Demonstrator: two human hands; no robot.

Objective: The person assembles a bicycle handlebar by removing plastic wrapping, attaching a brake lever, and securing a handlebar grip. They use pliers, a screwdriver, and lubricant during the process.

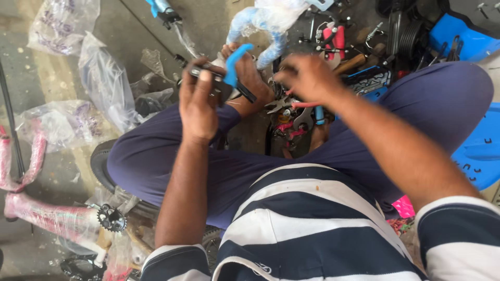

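Far left: a pink bike frame wrapped in clear plastic lies on the floor, with a small black toothed wheel by it.
Plastic bags: crumpled clear bags sit on the grey floor, well apart from the hands.
Tyre: a black tyre peeks out from under the left leg.
Left hand: the left hand is curled shut around a black bike part, held up above the left knee.
Blue piece: a bright blue lever sticks up from the black part, right by the thumb.
How it will handle: the part looks small, light and hard, I think. The blue piece looks like thin plastic, so it may bend or snap if pushed hard. The black body is the best place to hold it.
Right hand: the right hand is blurry. Its fingers look bent and close together, near the part, but I cannot tell if they hold anything.
Tools: spanners and pliers with red and blue handles lie in a pile between the knees.
Wrapped bar: a blue bar in clear wrap lies just past the hands.
Far right: a blue plastic seat is beside the right leg.
Room to move: it is tight. The knees hem in both sides, and the tool pile is just below.
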